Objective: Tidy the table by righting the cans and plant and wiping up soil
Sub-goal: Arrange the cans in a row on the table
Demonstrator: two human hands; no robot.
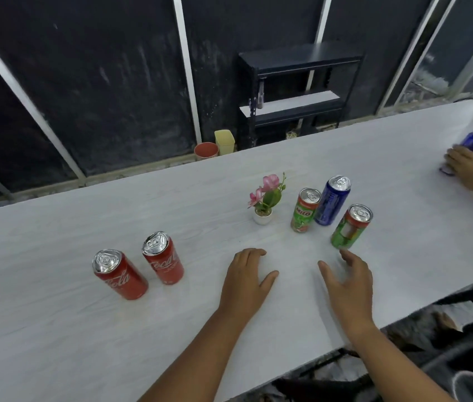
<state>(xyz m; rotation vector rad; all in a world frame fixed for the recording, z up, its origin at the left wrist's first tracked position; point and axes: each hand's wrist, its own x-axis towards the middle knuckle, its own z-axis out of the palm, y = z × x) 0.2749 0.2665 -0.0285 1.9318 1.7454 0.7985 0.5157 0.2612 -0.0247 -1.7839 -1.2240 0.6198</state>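
Green can (350,226) stands upright just beyond the right hand (349,288), nearer than the left hand (246,281). Both hands rest open and empty on the counter (55,329).

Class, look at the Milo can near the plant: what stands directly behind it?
A blue can stands upright just behind the Milo can; the Milo can hides its lower left side.

A black metal shelving rack (296,91) stands by the dark panelled wall (99,82), with a terracotta pot (206,150) and a yellow plastic container (224,141) just beside it.
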